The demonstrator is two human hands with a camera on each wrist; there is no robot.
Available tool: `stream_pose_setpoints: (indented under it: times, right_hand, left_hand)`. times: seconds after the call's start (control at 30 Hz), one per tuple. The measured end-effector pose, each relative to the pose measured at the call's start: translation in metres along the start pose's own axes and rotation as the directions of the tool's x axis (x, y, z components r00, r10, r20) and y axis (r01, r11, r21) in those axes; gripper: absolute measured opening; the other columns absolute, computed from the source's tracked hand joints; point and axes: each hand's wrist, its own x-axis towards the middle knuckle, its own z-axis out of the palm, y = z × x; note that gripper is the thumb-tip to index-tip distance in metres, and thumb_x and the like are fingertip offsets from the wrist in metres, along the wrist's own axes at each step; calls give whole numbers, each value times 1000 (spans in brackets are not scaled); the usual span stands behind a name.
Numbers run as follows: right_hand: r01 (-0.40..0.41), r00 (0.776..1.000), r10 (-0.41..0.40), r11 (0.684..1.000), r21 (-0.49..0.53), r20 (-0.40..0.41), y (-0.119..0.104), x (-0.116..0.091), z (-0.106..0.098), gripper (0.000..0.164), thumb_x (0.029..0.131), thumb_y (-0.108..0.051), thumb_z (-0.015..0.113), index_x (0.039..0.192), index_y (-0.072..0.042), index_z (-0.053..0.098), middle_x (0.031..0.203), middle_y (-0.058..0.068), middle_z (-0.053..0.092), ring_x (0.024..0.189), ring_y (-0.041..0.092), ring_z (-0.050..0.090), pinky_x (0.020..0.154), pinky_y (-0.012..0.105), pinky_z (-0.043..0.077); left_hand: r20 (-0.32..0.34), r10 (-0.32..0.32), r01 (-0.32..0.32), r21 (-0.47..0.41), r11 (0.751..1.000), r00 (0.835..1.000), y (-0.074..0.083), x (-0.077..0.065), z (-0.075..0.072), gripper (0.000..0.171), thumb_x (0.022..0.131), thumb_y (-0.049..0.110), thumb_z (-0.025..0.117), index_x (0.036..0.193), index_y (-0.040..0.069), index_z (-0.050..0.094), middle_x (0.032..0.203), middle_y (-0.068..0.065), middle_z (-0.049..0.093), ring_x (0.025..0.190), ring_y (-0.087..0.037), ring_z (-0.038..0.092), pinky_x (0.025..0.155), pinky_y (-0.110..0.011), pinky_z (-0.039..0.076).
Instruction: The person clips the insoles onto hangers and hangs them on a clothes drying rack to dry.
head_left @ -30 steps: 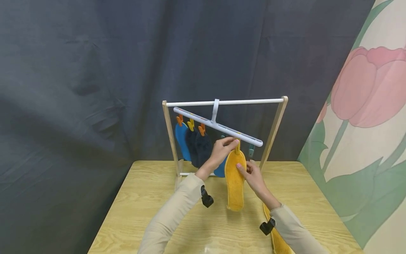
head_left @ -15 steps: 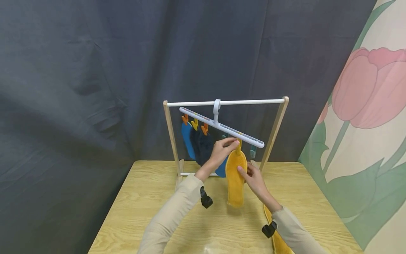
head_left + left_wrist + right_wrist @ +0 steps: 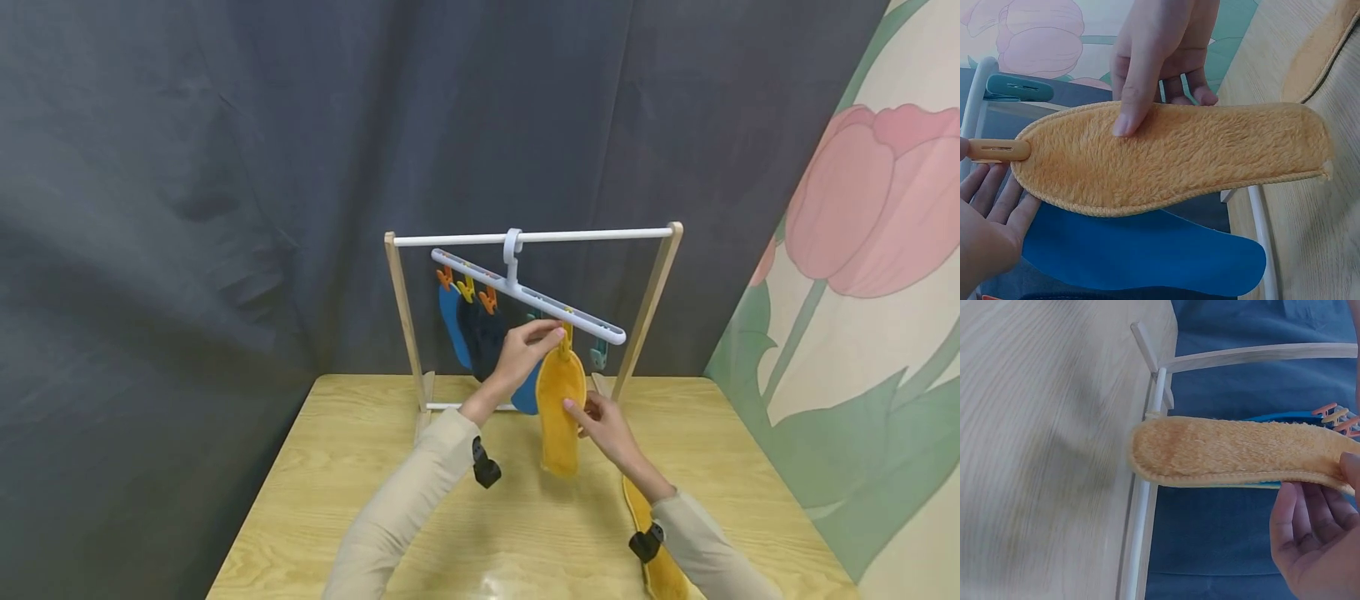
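A fuzzy yellow insole (image 3: 561, 433) hangs by its rounded end from a yellow clothespin (image 3: 999, 149) on a white clip hanger (image 3: 534, 295). My left hand (image 3: 520, 357) pinches that clothespin; in the left wrist view its fingers also lie behind the insole's end. With thumb in front and fingers behind, my right hand (image 3: 606, 427) holds the insole's right edge. Behind it hangs a blue insole (image 3: 1147, 253). At the hanger's left end, orange and yellow clothespins (image 3: 466, 289) carry another blue insole (image 3: 453, 321) and dark ones (image 3: 487, 337). A teal clothespin (image 3: 598, 354) hangs at the right end.
The hanger's hook sits over the white top rod (image 3: 592, 236) of a wooden rack (image 3: 647, 308) at the table's (image 3: 315, 492) back. Another yellow insole (image 3: 660, 567) lies on the table, partly under my right forearm. A dark curtain (image 3: 225, 208) stands behind.
The hanger's left end has swung to the right with its insoles. The held yellow insole's lower end has risen slightly. Both hands keep their grips.
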Motion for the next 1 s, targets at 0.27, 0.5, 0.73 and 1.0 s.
stream_pose_setpoints:
  times: [0.27,0.5,0.73,1.0]
  right_hand:
    - [2,1000,-1,999,-46,19,20,-4,-4,24,98,-14,65,104,9,64,84,13,66,71,26,66,60,41,61]
    - [-41,999,42,996,-74,11,26,-11,-4,25,96,-15,67,104,8,64,88,15,66,75,31,65,62,45,61]
    - [-49,999,49,996,-72,-8,31,-17,-2,24,95,-15,69,103,7,66,87,13,66,72,27,65,57,32,59]
    - [-67,998,67,992,-105,-10,37,-23,-6,20,96,-15,67,102,4,68,88,12,69,72,18,64,59,29,57]
  left_hand:
    - [-44,169,-169,2,986,985,18,-8,-1,27,95,0,65,118,-13,63,111,-26,67,99,-39,66,87,-30,57]
    - [-130,239,-227,102,969,962,21,-14,3,22,93,2,68,111,-10,67,102,-20,70,88,-29,68,79,-35,59]
    - [-222,271,-261,70,963,937,27,-17,6,18,93,0,67,106,-13,67,90,-24,66,73,-41,65,62,-36,61]
    - [-178,268,-264,47,963,947,34,-19,6,16,97,2,63,107,-9,67,70,-32,59,55,-49,56,55,-58,52]
